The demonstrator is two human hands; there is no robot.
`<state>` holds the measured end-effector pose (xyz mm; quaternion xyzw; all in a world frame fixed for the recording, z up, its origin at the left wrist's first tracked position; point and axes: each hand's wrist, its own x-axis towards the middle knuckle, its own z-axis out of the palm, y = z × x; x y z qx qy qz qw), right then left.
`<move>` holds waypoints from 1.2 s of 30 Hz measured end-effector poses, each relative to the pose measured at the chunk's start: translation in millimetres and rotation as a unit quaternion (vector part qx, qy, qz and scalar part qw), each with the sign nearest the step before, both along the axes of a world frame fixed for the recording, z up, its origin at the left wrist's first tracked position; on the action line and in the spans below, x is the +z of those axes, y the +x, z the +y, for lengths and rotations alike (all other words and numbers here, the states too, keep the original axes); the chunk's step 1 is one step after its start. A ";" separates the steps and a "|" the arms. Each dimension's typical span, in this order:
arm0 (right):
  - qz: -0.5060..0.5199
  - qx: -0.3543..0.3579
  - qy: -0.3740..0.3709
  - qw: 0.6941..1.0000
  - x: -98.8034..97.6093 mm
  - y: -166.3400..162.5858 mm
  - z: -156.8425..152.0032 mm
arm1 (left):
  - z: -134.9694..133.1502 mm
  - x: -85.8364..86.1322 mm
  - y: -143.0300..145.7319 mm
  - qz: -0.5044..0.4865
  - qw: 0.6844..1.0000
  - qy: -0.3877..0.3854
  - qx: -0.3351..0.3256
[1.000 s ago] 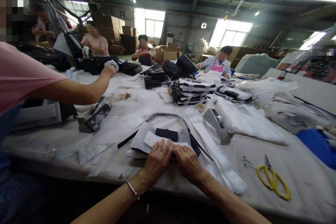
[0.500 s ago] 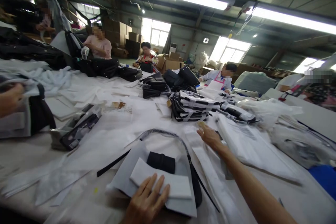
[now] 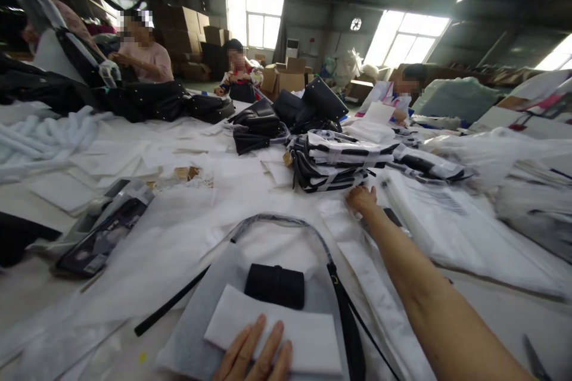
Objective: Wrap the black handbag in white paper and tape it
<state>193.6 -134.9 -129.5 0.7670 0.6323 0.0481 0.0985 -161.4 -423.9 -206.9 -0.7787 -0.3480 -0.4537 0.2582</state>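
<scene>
While the big white worktable (image 3: 491, 315) is filling most of the view, sheets of white wrapping paper (image 3: 179, 232) are lying all over it. Far side: a heap of black bags (image 3: 286, 116) is sitting mid-table, with a stack of black-and-white striped pouches (image 3: 333, 161) just in front of it. Other people are sitting along the far edge, one in a pink top (image 3: 149, 59) at the left. A flat pile of clear plastic bags (image 3: 429, 220) is lying right of centre. A grey packaged item (image 3: 105, 232) is lying tilted on the left side.

Near edge: a paper-wrapped handbag (image 3: 268, 286) is lying flat just in front of the camera, its grey strap (image 3: 277, 221) arching up and away over the paper, and a black flap (image 3: 274, 286) is showing at its middle. A folded white sheet (image 3: 277, 333) is lying on top of it.

Left hand (image 3: 254, 357) is pressing flat on that white sheet at the bottom edge, fingers straight and loose, gripping nothing. Right hand (image 3: 361, 199) is reaching far out, arm extended, fingertips down on the table just below the striped pouches; fingers are curled under, cannot tell if they are pinching anything.
</scene>
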 end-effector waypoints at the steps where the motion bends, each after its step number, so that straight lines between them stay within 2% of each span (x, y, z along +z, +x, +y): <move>1: -0.003 0.002 0.013 1.000 3.8 -2.3 -1.3 | -1.6 4.7 -0.9 0.002 1.000 -0.014 -0.008; 4: -0.007 0.024 0.058 0.998 23.5 -14.4 -11.2 | -6.7 17.3 -4.6 0.011 0.997 -0.064 -0.031; 7: 0.006 0.075 0.091 0.993 48.2 -29.6 -38.8 | -12.1 27.5 -8.8 0.014 0.994 -0.103 -0.045; 9: 0.019 0.102 0.100 0.989 62.1 -36.5 -72.0 | -15.3 33.0 -11.1 0.037 0.990 -0.131 -0.048; 12: 0.048 0.130 0.119 0.983 72.9 -35.3 -139.7 | -17.6 39.2 -13.4 0.060 0.987 -0.140 -0.043; 14: 0.113 0.140 0.138 0.974 70.9 -26.6 -188.3 | -16.9 42.2 -14.9 0.063 0.988 -0.136 -0.036; 16: 0.190 0.124 0.140 0.964 60.4 -15.3 -232.1 | -14.6 44.9 -16.9 0.071 0.988 -0.136 -0.028; 20: 0.298 0.124 0.112 0.940 18.7 0.9 -289.9 | -8.1 51.9 -23.3 0.058 0.988 -0.143 -0.023; 23: 0.309 0.112 0.113 0.938 -14.7 4.3 -305.9 | -4.3 60.8 -28.7 0.021 0.986 -0.167 -0.014; 26: 0.319 0.097 0.137 0.933 -30.5 6.2 -305.8 | -2.3 69.8 -32.8 -0.023 0.982 -0.187 -0.004; 30: 0.334 0.106 0.195 0.916 -17.2 1.3 -297.0 | -0.9 74.1 -35.2 -0.060 0.979 -0.193 0.003; 33: 0.357 0.133 0.230 0.895 1.1 -21.1 -295.4 | 0.0 73.3 -35.6 -0.073 0.977 -0.198 0.009; 34: 0.371 0.148 0.216 0.891 5.6 -32.3 -296.6 | 0.2 73.3 -35.6 -0.077 0.977 -0.198 0.009; 36: 0.399 0.192 0.127 0.888 11.1 -56.2 -300.4 | 0.6 74.1 -35.6 -0.084 0.976 -0.199 0.008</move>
